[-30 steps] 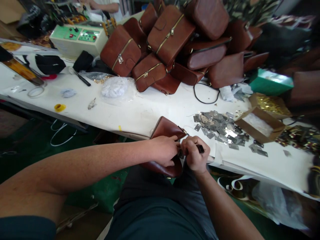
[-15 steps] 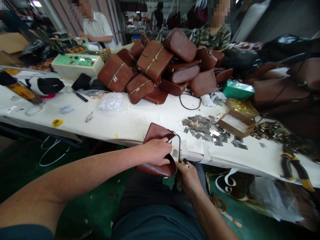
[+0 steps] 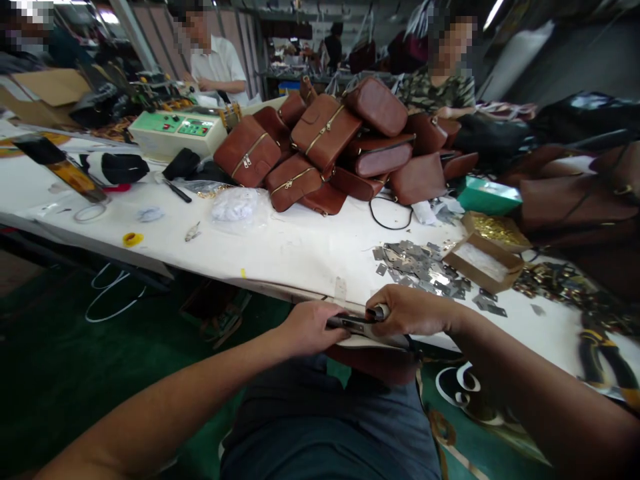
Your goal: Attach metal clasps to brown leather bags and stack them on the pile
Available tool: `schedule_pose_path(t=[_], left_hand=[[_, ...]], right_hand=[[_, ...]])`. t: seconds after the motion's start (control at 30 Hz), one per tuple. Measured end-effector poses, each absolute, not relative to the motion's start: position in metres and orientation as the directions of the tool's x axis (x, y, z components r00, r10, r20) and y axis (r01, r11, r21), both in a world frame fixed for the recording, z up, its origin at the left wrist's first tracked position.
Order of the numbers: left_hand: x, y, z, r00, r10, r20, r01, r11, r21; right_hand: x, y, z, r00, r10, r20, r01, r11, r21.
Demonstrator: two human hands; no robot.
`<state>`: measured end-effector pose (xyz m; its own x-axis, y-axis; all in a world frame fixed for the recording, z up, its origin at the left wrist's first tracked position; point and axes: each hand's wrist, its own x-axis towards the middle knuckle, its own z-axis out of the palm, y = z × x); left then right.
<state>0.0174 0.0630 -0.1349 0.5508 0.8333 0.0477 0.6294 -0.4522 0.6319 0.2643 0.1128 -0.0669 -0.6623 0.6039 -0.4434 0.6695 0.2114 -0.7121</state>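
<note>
A brown leather bag (image 3: 383, 365) is held over my lap at the table's front edge, its opening turned up and pale lining showing. My left hand (image 3: 313, 327) pinches the bag's rim at its left side, with the thumb beside a flat grey metal plate (image 3: 353, 324) on the rim. My right hand (image 3: 417, 311) is closed around a short rounded object with a grey end (image 3: 381, 311), just right of the plate. Its fingers hide most of that object, so its kind does not show.
Several brown bags (image 3: 325, 130) are heaped across the white table (image 3: 300, 250). Loose metal plates (image 3: 415, 263) lie right of centre, near a cardboard box (image 3: 484, 267). Yellow-and-black pliers (image 3: 607, 360) rest at the right edge. Two people (image 3: 217, 63) work beyond the table.
The bag has been turned and shifted right, so its opening faces up. My left hand has moved from inside its opening to the rim. My right hand has risen to the rim with its object.
</note>
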Motion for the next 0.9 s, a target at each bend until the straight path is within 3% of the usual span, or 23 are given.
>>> schedule_pose_path(t=[0.1, 0.2, 0.27, 0.33, 0.4, 0.43, 0.6, 0.77, 0.9], left_hand=[[0.031, 0.052, -0.159, 0.449, 0.882, -0.142, 0.56, -0.154, 0.814], [0.046, 0.037, -0.178, 0.336, 0.914, -0.227, 0.475, 0.044, 0.879], [0.056, 0.03, -0.188, 0.278, 0.93, -0.24, 0.453, 0.094, 0.887], [0.065, 0.028, -0.195, 0.234, 0.941, -0.246, 0.417, 0.131, 0.899], [0.07, 0.029, -0.198, 0.213, 0.946, -0.246, 0.373, 0.153, 0.915], [0.071, 0.031, -0.199, 0.205, 0.947, -0.245, 0.351, 0.163, 0.922], [0.068, 0.047, -0.21, 0.149, 0.932, -0.331, 0.209, 0.298, 0.931], [0.07, 0.058, -0.22, 0.153, 0.875, -0.46, 0.024, 0.462, 0.887], [0.074, 0.064, -0.216, 0.149, 0.849, -0.506, -0.067, 0.52, 0.852]], right_hand=[[0.262, 0.119, -0.068, -0.669, 0.603, -0.435, 0.698, 0.307, -0.647], [0.254, 0.121, -0.068, -0.585, 0.778, -0.228, 0.664, 0.297, -0.686], [0.24, 0.118, -0.069, -0.379, 0.926, 0.007, 0.509, 0.215, -0.834], [0.22, 0.111, -0.073, -0.143, 0.98, 0.14, 0.193, 0.166, -0.967], [0.2, 0.104, -0.084, -0.047, 0.99, 0.135, -0.078, 0.131, -0.988], [0.194, 0.101, -0.092, -0.045, 0.992, 0.117, -0.135, 0.11, -0.985], [0.199, 0.089, -0.131, 0.009, 0.992, 0.128, -0.04, 0.129, -0.991], [0.216, 0.091, -0.145, 0.167, 0.946, 0.279, -0.167, 0.306, -0.937], [0.213, 0.101, -0.149, 0.256, 0.929, 0.267, -0.253, 0.331, -0.909]])
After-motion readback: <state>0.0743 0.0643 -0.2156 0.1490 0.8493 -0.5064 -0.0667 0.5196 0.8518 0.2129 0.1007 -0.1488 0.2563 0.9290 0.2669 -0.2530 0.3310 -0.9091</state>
